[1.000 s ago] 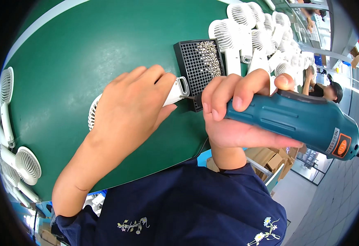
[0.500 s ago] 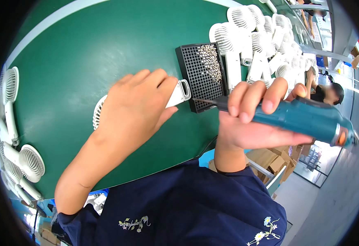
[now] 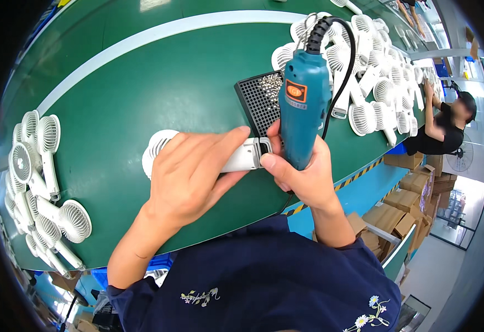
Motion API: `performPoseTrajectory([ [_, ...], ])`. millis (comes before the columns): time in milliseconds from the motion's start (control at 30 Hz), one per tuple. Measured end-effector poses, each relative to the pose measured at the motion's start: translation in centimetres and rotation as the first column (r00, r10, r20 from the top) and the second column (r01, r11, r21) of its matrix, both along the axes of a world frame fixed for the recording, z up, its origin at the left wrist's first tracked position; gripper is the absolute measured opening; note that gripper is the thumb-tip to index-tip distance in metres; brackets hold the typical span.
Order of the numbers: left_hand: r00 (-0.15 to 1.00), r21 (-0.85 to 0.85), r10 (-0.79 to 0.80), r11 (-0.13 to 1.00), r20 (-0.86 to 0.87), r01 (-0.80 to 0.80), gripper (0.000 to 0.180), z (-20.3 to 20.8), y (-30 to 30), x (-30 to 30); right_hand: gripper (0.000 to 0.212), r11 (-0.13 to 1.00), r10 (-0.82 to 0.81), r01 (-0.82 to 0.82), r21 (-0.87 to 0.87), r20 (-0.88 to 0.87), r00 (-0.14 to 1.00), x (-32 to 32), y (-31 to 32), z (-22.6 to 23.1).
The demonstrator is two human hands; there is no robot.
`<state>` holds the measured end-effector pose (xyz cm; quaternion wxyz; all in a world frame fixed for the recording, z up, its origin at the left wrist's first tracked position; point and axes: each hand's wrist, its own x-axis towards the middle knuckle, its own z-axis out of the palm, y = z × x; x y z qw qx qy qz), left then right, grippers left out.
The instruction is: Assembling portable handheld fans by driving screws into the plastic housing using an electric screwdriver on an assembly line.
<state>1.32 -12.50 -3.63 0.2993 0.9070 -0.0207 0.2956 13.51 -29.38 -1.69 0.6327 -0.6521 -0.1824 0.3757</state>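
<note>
A white handheld fan (image 3: 241, 159) lies across the green tabletop, its round slatted head partly covered by my left hand (image 3: 189, 171), which is wrapped over the handle. My right hand (image 3: 311, 180) grips a teal electric screwdriver (image 3: 303, 119), body upright and cord end up; its tip is hidden. The thumb and a finger of that same hand touch the loop end of the fan's handle. Just beyond the fan sits a black perforated tray (image 3: 257, 105) with small silvery screws (image 3: 271, 86) in it, partly hidden by the screwdriver.
White fans (image 3: 383, 91) are heaped at the far right, and another group (image 3: 48, 182) lies along the left edge. The screwdriver's black cord (image 3: 354, 61) loops down beside it. A co-worker (image 3: 444, 124) is at the table's right side, near cardboard boxes (image 3: 402, 202).
The screwdriver has swung from lying nearly level, pointing left, to upright. My right hand has moved left to the fan's handle end. The left hand keeps its hold on the fan.
</note>
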Motion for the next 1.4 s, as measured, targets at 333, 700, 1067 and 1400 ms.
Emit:
performPoseTrajectory([
  [333,0.998,-0.025,-0.058,0.998,-0.003,0.058,0.054,-0.2,0.8,-0.8,0.022,0.995,-0.092,0.096,0.031,-0.112,0.989,-0.8,-1.1,-0.1],
  [700,0.994,-0.024,-0.035,0.999,0.100,0.037,0.054,-0.8,0.0,-0.7,0.023,0.998,-0.020,0.024,-0.063,0.063,0.998,-2.2,-0.5,-0.7],
  [1067,0.995,0.044,-0.073,0.996,-0.069,0.076,0.049,-0.6,0.9,-0.9,0.025,0.997,-0.082,0.081,-0.013,-0.167,0.982,-1.4,-1.2,-2.4],
  [1400,0.969,0.116,-0.125,0.982,-0.211,0.151,0.037,-1.4,1.0,-0.9,0.025,0.977,-0.211,0.209,0.049,0.044,0.977,-2.4,-2.0,-3.0],
])
